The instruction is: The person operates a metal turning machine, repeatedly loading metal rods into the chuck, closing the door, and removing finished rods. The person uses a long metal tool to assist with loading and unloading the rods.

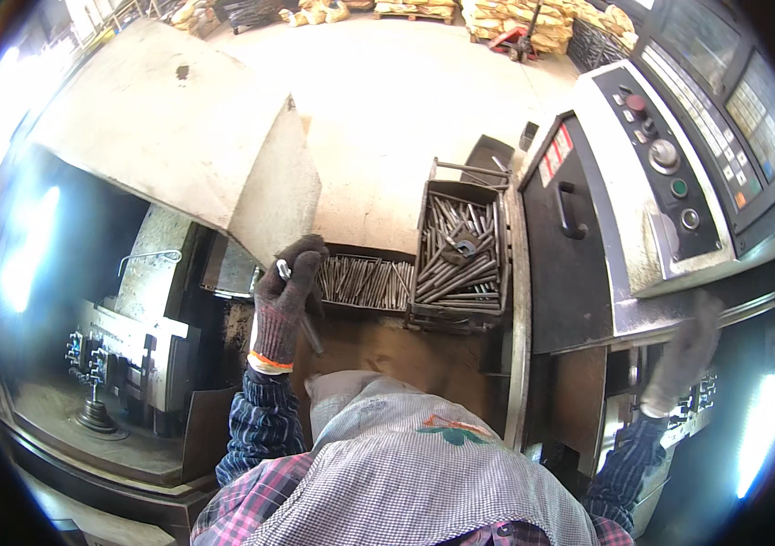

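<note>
My left hand (pixel 287 300), in a dark knitted glove with an orange cuff edge, is closed around a metal rod (pixel 314 335). One bright end of the rod shows above my fingers and the other slants out below the hand. This hand is beside the lower corner of a pale sheet-metal panel (pixel 278 182). Out to the right, my gloved right hand (pixel 686 350) is smeared by motion, so its fingers cannot be made out. It is by the lower edge of the machine's control housing, in front of the right machine's opening.
Ahead stand a bin (pixel 421 246) heaped with metal rods and a lower tray (pixel 326 300) of similar rods. A machine chamber with a fixture (pixel 96 364) is at left. A control panel (pixel 665 173) and black door (pixel 569 264) rise at right. Yellow sacks (pixel 533 23) lie far off.
</note>
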`<action>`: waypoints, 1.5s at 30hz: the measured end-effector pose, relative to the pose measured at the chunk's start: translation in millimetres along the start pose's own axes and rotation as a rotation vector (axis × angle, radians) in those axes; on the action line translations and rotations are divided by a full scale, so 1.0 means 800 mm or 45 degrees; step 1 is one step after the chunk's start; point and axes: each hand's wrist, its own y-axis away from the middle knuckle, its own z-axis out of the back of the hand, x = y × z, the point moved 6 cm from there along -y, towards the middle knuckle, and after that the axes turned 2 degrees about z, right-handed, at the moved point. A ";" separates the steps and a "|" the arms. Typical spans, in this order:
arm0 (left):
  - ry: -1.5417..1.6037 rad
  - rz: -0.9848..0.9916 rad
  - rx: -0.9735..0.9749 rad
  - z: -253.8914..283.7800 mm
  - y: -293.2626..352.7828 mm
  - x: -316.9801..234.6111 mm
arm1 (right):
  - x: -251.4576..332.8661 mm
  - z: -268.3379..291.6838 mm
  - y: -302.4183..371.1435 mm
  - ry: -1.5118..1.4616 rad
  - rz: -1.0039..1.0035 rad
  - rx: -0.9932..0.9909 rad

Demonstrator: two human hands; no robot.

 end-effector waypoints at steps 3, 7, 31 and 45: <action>0.151 -0.027 0.080 0.010 0.016 -0.021 | 0.185 -0.067 0.027 -0.800 0.170 0.463; 0.311 -0.167 0.145 0.056 0.038 -0.046 | 0.436 -0.100 0.071 -1.488 0.876 0.739; -0.800 0.178 -1.592 0.715 0.142 0.001 | 0.900 -0.240 0.234 -1.887 0.644 2.603; -1.870 1.675 -0.673 0.922 0.220 0.098 | 0.930 -0.269 0.264 -1.795 0.548 2.672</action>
